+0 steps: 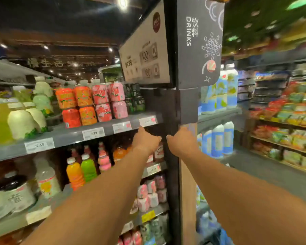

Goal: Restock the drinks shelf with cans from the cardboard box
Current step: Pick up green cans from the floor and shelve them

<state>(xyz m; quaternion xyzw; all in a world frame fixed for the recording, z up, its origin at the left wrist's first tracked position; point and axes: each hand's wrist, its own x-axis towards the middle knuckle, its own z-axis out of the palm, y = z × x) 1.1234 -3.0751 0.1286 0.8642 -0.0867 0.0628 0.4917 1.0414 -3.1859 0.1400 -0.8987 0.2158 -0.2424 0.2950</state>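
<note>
Both of my arms stretch toward the right end of the drinks shelf [95,134]. My left hand [145,143] is just under the shelf edge, seen from the back, with its fingers curled away from me. My right hand [181,142] is beside it, against the black end post [171,106]. The fingers of both hands are hidden, so I cannot tell whether they hold anything. Stacked orange cans [78,106], pink cans [109,101] and dark green cans [135,99] stand on the shelf above my hands. No cardboard box is in view.
Bottles of orange and green drink [81,171] stand on the lower shelf, with pink cans [152,193] below them. A "DRINKS" sign [198,41] tops the end post. Blue bottles [221,138] fill the end rack; snack shelves [290,121] line the aisle at right.
</note>
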